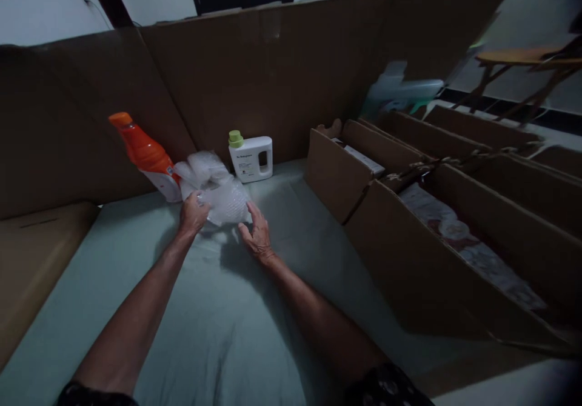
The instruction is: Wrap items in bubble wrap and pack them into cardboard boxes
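A bundle of clear bubble wrap (225,199) is in front of me on the pale green cloth (218,309). My left hand (194,213) is closed on its near left edge. On the right side of the bundle, my right hand (257,231) has its thumb and fingers apart, the fingertips at the wrap's edge. Whether they touch it I cannot tell. Just behind the wrap on the left, an orange and white bottle (148,154) leans to the left. A white jug with a green cap (251,159) stands upright behind the wrap on the right.
Tall cardboard panels (282,73) stand along the back. On the right are open cardboard boxes (409,260), one with plastic-wrapped items (454,230) inside. Translucent plastic containers (400,91) are behind them. Another piece of cardboard (40,254) lies at the left.
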The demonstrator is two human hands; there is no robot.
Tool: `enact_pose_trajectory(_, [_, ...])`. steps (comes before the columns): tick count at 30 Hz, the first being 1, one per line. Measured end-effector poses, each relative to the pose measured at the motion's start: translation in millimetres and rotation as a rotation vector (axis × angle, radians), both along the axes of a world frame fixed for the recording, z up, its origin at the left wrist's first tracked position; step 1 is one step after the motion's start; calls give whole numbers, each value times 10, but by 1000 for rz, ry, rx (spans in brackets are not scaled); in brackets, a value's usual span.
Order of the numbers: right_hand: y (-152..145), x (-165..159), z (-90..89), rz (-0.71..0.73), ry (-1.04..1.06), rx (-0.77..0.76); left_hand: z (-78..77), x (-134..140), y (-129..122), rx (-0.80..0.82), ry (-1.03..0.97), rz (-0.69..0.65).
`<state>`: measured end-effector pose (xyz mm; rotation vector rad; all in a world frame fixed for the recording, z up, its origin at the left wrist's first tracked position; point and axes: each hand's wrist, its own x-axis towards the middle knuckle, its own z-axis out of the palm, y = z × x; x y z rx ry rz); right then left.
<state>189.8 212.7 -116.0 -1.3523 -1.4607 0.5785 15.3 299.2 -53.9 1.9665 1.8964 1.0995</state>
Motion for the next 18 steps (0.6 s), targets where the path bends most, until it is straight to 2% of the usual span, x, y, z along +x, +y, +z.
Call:
enact_pose_trajectory(2, [-20, 10, 35, 13, -32, -20, -24, 9, -62, 76, 15, 69])
enact_pose_trajectory(5, [-32, 13, 51, 50, -94, -8, -74, 56, -375, 355, 84, 99])
enact_pose_trajectory(7, [-25, 6, 38, 63, -120, 6, -107, 138, -592, 491, 179, -28])
enact_pose_trajectory(8, [-19, 1, 26, 62, -123, 9, -124, 194, -661, 497, 234, -128])
enact_pose_trajectory(10, [-3, -8, 0, 40, -107, 7, -158, 317, -678, 400, 340, -300])
enact_pose_trajectory(11, [5, -12, -14, 24, -94, 3, -175, 376, -627, 317, 386, -336])
enact_pose_trajectory(14, [33, -19, -49, -15, -66, -12, -205, 494, -344, 98, 476, -294])
enact_pose_trajectory(16, [49, -24, -66, -21, -60, -17, -201, 506, -192, 52, 496, -277])
enact_pose_trajectory(18, [57, -34, -76, -28, -60, -27, -188, 468, -195, 51, 499, -308])
